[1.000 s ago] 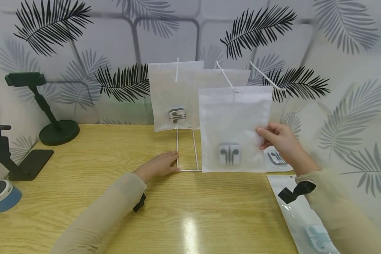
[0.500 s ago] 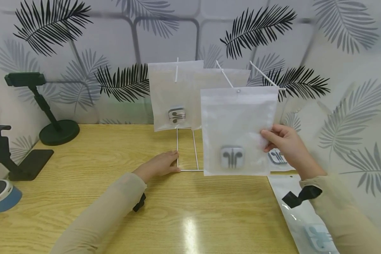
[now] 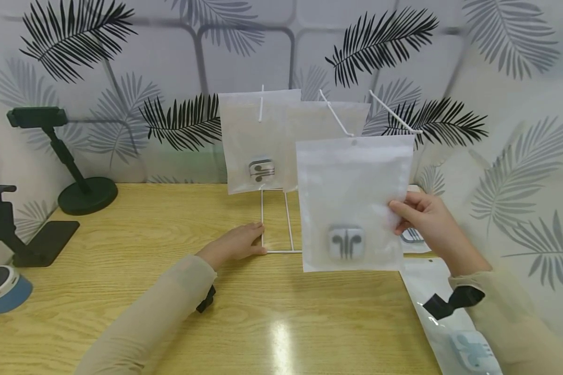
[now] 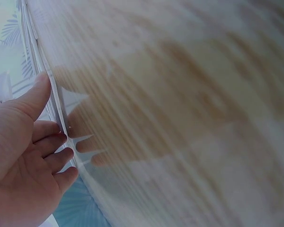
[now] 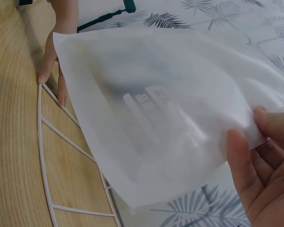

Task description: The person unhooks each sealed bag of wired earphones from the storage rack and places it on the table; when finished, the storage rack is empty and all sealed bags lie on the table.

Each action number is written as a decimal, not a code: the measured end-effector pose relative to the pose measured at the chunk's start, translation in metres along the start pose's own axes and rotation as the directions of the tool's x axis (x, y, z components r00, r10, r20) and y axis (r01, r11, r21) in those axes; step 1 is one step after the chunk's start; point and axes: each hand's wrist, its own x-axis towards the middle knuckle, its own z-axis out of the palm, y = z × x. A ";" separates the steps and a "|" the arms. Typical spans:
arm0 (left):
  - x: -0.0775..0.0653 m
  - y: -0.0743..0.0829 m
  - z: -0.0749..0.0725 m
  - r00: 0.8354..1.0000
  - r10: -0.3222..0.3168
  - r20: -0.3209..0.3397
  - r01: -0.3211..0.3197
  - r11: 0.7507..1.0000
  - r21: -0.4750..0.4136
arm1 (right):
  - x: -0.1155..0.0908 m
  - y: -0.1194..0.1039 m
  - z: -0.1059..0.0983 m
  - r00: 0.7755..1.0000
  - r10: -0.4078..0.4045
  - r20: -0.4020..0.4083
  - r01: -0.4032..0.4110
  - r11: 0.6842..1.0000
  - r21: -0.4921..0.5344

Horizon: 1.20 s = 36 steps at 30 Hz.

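Likely light and limp, the pouch suits an edge pinch; right grip pinches its side; left grip, relaxed, touches the rack.

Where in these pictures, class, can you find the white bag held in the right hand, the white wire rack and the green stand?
Held white bag (image 3: 354,200): head view, middle of its front.
White wire rack (image 5: 83,211): right wrist view, a crossbar.
Green stand (image 3: 88,196): head view, its round base.
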 end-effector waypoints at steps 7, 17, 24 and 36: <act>0.000 0.000 0.000 1.000 0.001 0.002 -0.001 1.000 0.005 | -0.013 0.003 -0.001 1.000 -0.022 0.012 0.022 0.999 0.032; 0.000 0.000 0.000 1.000 0.007 -0.004 -0.007 1.000 0.011 | -0.034 0.011 -0.003 0.999 0.020 0.040 -0.020 1.000 -0.009; -0.001 0.000 -0.001 1.000 0.014 -0.014 -0.013 1.000 0.025 | -0.048 0.024 -0.001 0.997 0.071 0.028 -0.069 0.996 -0.057; -0.001 0.001 -0.001 1.000 0.007 -0.013 -0.007 1.000 0.024 | -0.066 0.047 0.003 0.980 0.183 0.082 -0.188 0.981 0.054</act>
